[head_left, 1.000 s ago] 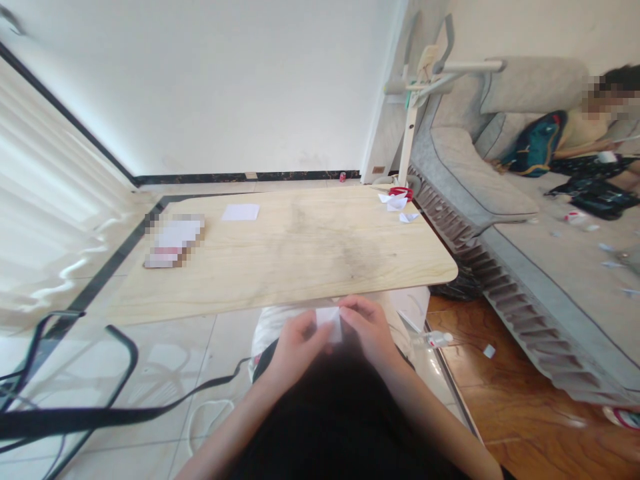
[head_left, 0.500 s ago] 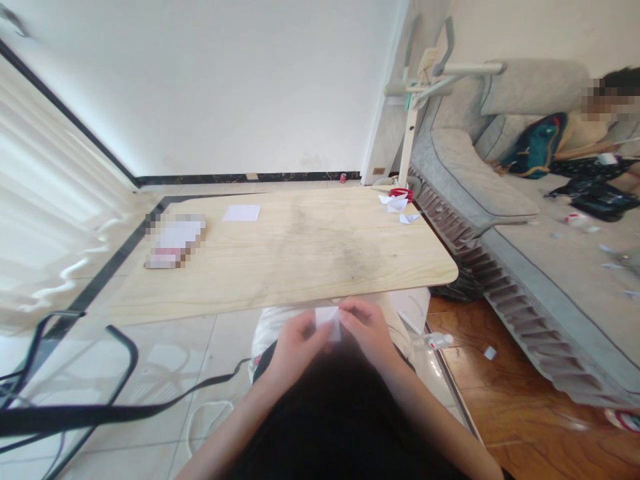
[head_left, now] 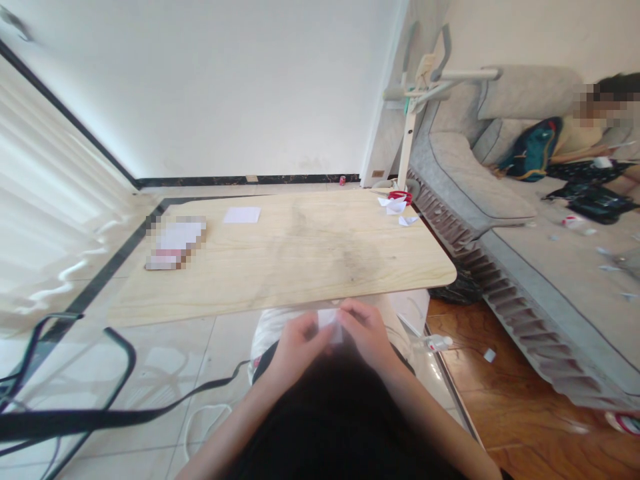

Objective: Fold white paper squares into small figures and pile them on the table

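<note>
A small piece of white paper [head_left: 329, 325] is held between both hands, just in front of the table's near edge and above my lap. My left hand [head_left: 301, 337] grips its left side, thumb lying across the front. At its upper right corner, the fingers of my right hand [head_left: 364, 328] pinch the paper. The paper looks folded, but blur hides its creases. On the wooden table [head_left: 240, 267], folded white paper pieces [head_left: 395, 205] lie at the far right beside red-handled scissors [head_left: 401, 197]. A flat stack of white paper [head_left: 242, 215] rests toward the far left.
A pixelated object [head_left: 176, 244] lies on the table's left side. To the right, a person sits on a grey sofa [head_left: 505, 193] near a teal backpack [head_left: 533, 150]. A white bottle [head_left: 439, 343] lies on the floor. Black metal bars [head_left: 123, 360] stand at lower left.
Both hands stay on the paper, which has shifted very slightly to the right and is more blurred. The camera view has tilted a little.
</note>
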{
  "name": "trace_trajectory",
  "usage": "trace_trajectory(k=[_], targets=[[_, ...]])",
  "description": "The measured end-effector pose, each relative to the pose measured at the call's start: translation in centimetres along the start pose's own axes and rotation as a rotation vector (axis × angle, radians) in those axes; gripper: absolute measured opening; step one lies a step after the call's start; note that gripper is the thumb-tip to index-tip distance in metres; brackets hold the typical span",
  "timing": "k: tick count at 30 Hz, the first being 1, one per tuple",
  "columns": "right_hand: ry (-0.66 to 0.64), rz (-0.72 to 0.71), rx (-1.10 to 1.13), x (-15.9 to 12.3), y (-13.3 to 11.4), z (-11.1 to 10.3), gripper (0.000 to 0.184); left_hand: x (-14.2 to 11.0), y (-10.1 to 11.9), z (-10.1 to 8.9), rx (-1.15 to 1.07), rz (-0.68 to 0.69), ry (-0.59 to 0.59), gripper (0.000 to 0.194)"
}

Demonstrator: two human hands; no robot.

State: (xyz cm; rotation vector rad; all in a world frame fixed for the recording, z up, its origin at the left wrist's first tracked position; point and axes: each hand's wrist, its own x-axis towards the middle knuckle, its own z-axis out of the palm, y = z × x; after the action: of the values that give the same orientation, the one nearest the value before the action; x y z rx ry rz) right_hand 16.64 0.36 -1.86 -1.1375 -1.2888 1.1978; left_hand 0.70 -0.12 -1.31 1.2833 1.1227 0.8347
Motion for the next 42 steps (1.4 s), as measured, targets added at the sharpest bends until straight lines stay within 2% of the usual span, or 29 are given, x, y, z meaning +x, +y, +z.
trace_trajectory(k=[16, 22, 35, 42], targets=[[-0.011, 0.020, -0.026, 0.07, 0.40, 0.00, 0.024, -0.01, 0.27, 0.10, -0.004, -0.040, 0.010, 0.026], [-0.022, -0.015, -0.088, -0.19, 0.75, 0.08, 0.016, 0.10, -0.25, 0.04, 0.010, -0.032, 0.031, 0.031], [-0.076, 0.034, -0.147, 0.18, 0.44, -0.24, 0.026, 0.38, -0.49, -0.01, 0.014, -0.019, 0.030, 0.033], [-0.121, 0.116, -0.090, 0.54, 0.64, -0.55, 0.028, 0.47, -0.44, -0.03, 0.012, -0.004, 0.017, 0.031]])
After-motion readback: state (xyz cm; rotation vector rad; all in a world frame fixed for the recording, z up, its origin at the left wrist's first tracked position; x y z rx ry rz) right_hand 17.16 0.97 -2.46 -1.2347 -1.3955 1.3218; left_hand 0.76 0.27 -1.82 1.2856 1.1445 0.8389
